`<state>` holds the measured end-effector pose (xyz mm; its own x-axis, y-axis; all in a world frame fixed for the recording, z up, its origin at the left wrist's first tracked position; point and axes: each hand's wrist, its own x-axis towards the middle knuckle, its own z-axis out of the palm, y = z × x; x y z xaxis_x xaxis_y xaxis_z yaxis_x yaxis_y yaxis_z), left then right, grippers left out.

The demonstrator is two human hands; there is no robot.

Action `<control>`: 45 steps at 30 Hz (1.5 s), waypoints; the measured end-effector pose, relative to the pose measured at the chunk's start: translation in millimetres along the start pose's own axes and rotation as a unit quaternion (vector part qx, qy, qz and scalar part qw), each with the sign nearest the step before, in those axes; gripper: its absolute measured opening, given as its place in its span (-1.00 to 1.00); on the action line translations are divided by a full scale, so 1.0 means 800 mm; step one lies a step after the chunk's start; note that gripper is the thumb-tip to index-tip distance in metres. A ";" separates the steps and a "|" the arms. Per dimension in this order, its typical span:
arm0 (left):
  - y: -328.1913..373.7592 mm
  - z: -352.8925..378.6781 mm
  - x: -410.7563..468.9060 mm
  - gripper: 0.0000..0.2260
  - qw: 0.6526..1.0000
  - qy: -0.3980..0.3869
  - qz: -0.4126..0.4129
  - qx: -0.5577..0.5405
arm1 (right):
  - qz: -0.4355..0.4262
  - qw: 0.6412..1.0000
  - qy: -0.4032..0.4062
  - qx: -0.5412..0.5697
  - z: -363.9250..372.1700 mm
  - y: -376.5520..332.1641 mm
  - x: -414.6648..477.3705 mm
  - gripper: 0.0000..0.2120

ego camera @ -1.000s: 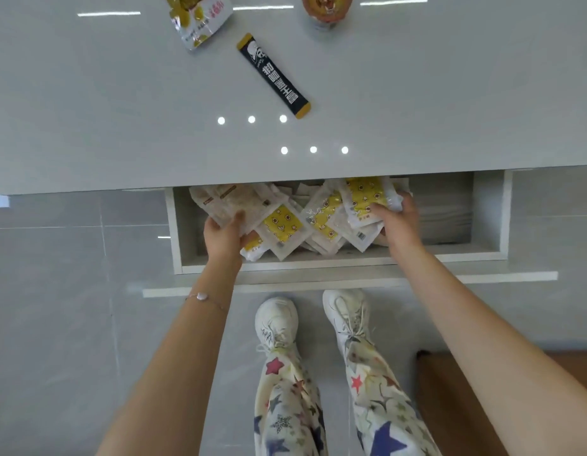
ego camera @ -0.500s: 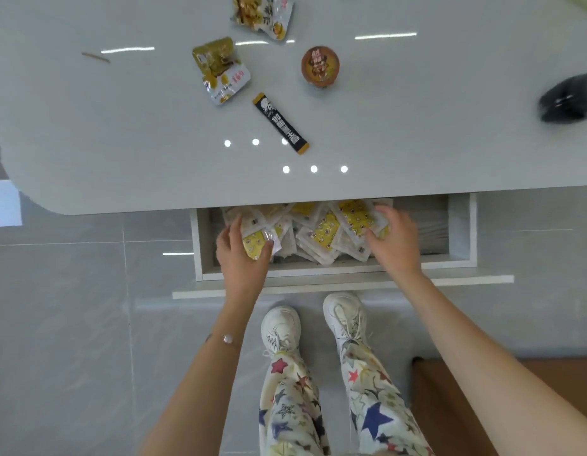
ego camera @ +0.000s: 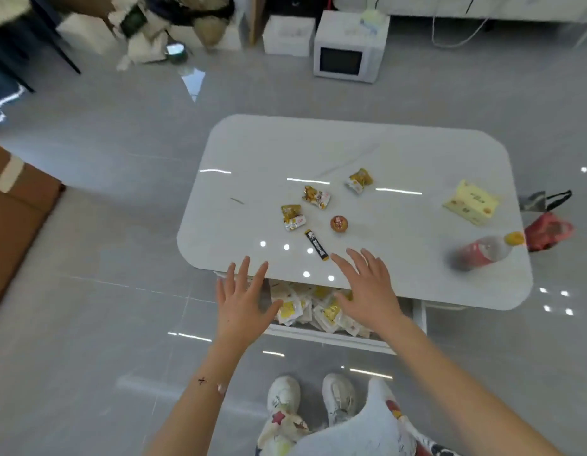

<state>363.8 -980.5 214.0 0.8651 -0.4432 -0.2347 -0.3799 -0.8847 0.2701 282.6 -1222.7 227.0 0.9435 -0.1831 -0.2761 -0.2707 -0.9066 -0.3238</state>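
Note:
A pull-out drawer (ego camera: 321,337) under the white table (ego camera: 351,153) stands open, filled with several white and yellow snack packets (ego camera: 305,307). My left hand (ego camera: 242,297) hovers above the drawer's left end with fingers spread, holding nothing. My right hand (ego camera: 367,287) is raised over the drawer's right part and the table's near edge, fingers also spread and empty. A black stick sachet (ego camera: 316,244) lies on the tabletop just beyond my right fingertips.
On the table lie three gold snack packets (ego camera: 292,217), a small round orange cup (ego camera: 338,223), a yellow box (ego camera: 469,202) and a lying bottle (ego camera: 483,251). A microwave (ego camera: 348,47) and boxes stand on the floor behind. A brown mat (ego camera: 15,212) lies left.
Both hands have let go of the packets and lifted out of the drawer with fingers spread. My view has risen and pulled back, showing the whole table.

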 end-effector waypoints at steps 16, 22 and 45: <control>-0.138 -0.209 -0.238 -0.23 0.974 0.067 -0.214 0.004 | -0.247 0.947 -0.037 -0.202 -0.125 -0.318 -0.037 -0.32; -0.248 -0.232 -0.327 -0.23 0.952 0.086 -0.293 -0.019 | -0.316 0.920 -0.063 -0.221 -0.074 -0.479 -0.038 -0.32; -0.560 -0.256 -0.577 -0.26 0.799 0.171 -0.566 -0.107 | -0.592 0.765 -0.132 -0.219 0.124 -0.973 -0.098 -0.33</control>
<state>201.6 -349.7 392.6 0.6683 0.7212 -0.1826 0.7423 -0.6299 0.2287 400.4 -464.5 410.8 0.3914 0.8944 -0.2163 0.8870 -0.4293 -0.1703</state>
